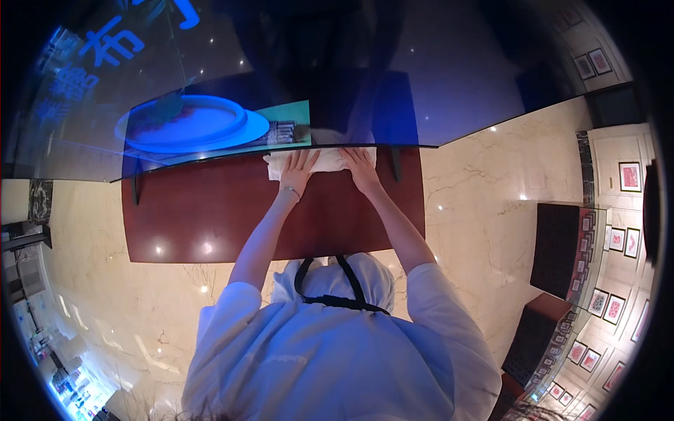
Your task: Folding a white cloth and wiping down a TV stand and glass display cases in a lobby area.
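Note:
A folded white cloth [327,160] lies on the dark red-brown table [210,221], close under the lower edge of a large glossy display screen [463,105]. My left hand [297,171] rests flat on the cloth's left part, fingers straight and spread. On its right end lies my right hand [360,167], also flat with fingers extended. Neither hand visibly grips the cloth. Part of the cloth and both hands are mirrored in the screen above.
Two dark stand feet [396,164] [135,188] carry the screen. It shows a blue-lit plate [184,123] and large writing. Pale marble floor [474,210] surrounds the table. Dark display cabinets [558,247] stand at the right, before a wall with framed pictures [630,176].

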A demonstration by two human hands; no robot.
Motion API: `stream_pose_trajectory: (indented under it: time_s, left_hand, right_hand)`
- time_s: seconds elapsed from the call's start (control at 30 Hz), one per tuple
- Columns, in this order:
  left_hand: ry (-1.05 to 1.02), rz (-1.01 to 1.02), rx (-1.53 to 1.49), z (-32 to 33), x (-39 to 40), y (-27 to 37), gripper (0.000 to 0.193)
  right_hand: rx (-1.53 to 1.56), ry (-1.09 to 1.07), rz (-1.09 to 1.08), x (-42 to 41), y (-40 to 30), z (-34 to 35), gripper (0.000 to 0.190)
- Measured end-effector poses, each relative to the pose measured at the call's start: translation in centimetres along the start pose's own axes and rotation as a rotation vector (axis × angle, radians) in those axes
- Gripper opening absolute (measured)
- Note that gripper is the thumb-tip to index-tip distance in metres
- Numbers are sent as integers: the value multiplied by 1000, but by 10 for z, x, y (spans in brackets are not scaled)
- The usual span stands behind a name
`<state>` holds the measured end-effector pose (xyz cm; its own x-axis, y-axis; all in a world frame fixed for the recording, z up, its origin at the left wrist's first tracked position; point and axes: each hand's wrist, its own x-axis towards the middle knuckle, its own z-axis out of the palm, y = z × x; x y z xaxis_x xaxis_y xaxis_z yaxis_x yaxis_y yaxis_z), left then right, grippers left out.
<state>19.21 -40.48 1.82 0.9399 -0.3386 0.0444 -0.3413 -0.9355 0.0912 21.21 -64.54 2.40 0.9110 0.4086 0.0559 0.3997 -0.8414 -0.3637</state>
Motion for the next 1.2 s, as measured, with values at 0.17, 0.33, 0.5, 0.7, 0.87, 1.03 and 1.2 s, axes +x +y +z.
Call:
stream_pose_trajectory:
  time_s: [0.17, 0.33, 0.5, 0.7, 0.87, 1.03, 1.2]
  left_hand:
    - [-17, 47, 59, -10, -118, 32, 77]
    - [-147, 268, -144, -27, -218, 49, 77]
    - [-153, 306, -214, -34, -204, 43, 79]
    - [-178, 296, -78, -14, -168, 32, 84]
    - [-120, 204, -127, -7, -95, 9, 81]
    - [-44, 64, -49, -1, -20, -17, 71]
    - [-109, 8, -114, -12, -29, -15, 70]
  right_hand:
    - [156, -45, -121, -100, -41, 7, 53]
    - [-5, -157, -266, -205, -72, 6, 56]
    - [173, -292, -245, -192, -72, -19, 65]
    - [63, -243, -269, -150, -57, -7, 65]
    - [193, -132, -164, -65, -31, 8, 62]
    - [201, -70, -111, 26, -19, 10, 51]
    - [102, -88, -52, 16, -28, 11, 51]
